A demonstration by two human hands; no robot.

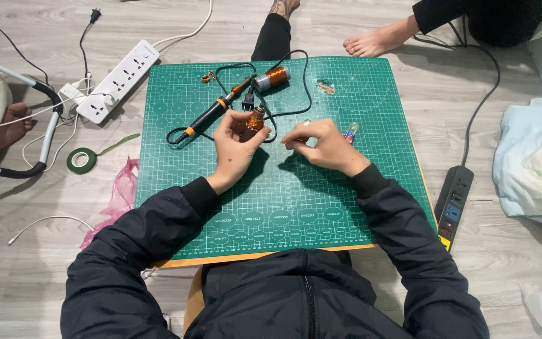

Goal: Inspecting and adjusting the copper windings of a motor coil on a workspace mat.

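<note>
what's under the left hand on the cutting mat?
The left hand holds a small copper-wound coil at its fingertips above the green cutting mat. Black cord runs beside it. The mat beneath the palm is covered.

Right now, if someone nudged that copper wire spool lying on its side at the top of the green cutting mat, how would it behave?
The copper wire spool would probably roll, since it is round and lies on its side. Its dense winding suggests some heft for its size. The black cord looped beside it might stop it on the green cutting mat.

Green gridded rubber cutting mat (321,207) with white lines; copper-orange wire coil (256,117); black soldering iron with orange collars (211,114); white plastic power strip (118,80); pink plastic bag (120,191).
</note>
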